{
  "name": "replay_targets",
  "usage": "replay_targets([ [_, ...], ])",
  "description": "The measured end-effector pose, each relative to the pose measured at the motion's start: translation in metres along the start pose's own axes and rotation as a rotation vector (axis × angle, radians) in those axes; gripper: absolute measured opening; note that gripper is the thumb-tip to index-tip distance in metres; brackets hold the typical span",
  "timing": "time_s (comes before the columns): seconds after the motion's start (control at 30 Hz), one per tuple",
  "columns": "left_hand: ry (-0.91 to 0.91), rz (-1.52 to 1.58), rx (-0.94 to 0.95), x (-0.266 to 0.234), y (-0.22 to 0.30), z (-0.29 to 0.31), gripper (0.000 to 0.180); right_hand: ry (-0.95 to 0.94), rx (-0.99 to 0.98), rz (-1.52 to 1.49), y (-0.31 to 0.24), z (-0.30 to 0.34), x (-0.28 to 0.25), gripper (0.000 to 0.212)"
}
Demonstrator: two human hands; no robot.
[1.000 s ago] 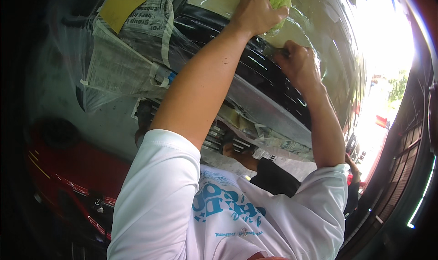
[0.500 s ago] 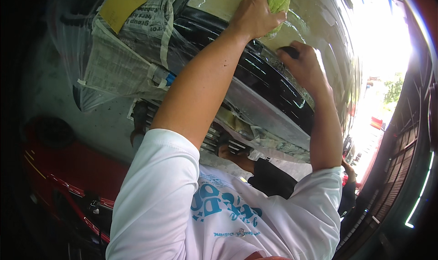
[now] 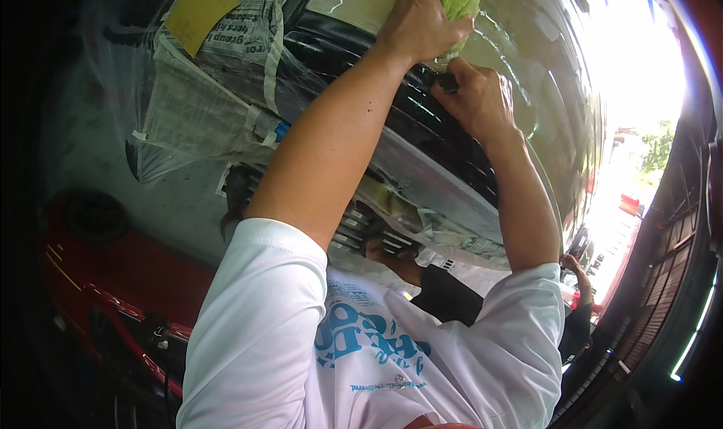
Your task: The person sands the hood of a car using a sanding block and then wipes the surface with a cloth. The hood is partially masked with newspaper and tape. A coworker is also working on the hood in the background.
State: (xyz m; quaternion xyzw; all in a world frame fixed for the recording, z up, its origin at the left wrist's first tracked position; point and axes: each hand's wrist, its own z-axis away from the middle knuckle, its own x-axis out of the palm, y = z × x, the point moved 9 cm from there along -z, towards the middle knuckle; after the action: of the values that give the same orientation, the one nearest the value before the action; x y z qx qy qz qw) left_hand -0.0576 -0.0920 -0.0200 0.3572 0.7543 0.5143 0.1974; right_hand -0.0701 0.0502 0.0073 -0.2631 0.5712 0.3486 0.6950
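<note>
My left hand point(image 3: 420, 24) is closed round a bunched lime-green cloth point(image 3: 459, 3) against the wet car panel point(image 3: 520, 45), which is beige and shiny with water streaks. Lower and to the right, my right hand point(image 3: 482, 101) pinches a small black pad point(image 3: 447, 82), whose kind I cannot make out for sure. It is pressed where the beige panel meets a glossy black strip point(image 3: 429, 112). My right fingers partly hide the pad and its contact with the car.
Newspaper masking point(image 3: 203, 105) and clear plastic sheet cover the car at the left, with a yellow sheet of paper point(image 3: 199, 15) on top. A red car point(image 3: 113, 278) stands at lower left. Another person point(image 3: 578, 316) is at the right, before a bright opening.
My right hand has slid up and left along the panel with the black pad, closer to the cloth. My left hand stays nearly in place on the green cloth.
</note>
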Motion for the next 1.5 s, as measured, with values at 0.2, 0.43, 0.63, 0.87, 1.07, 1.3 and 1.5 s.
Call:
replay_targets([
  [0.2,0.039,0.007,0.017,-0.007,-0.002,-0.002,0.066,0.024,0.078,0.089,0.017,0.016,0.0,0.032],
  [0.43,-0.017,0.011,-0.018,0.0,-0.005,0.002,0.069,0.074,0.053,0.095,0.008,0.009,0.0,0.033],
  [0.63,0.004,-0.022,-0.016,-0.002,-0.009,0.004,0.071,0.049,0.06,0.012,0.009,0.004,0.004,0.034],
  [0.87,-0.045,0.012,-0.081,-0.003,-0.005,0.001,0.072,-0.06,0.241,-0.074,0.022,0.016,-0.01,0.035],
  [1.07,-0.017,0.013,-0.018,-0.001,-0.009,0.001,0.071,0.103,0.351,-0.253,0.069,0.043,-0.045,0.031],
  [1.3,-0.006,-0.03,0.008,0.0,-0.004,0.0,0.069,0.096,-0.11,-0.128,0.02,0.022,-0.019,0.019],
  [1.5,-0.029,0.003,-0.028,-0.002,-0.005,0.001,0.069,0.106,-0.262,0.252,0.021,0.041,0.001,0.022],
])
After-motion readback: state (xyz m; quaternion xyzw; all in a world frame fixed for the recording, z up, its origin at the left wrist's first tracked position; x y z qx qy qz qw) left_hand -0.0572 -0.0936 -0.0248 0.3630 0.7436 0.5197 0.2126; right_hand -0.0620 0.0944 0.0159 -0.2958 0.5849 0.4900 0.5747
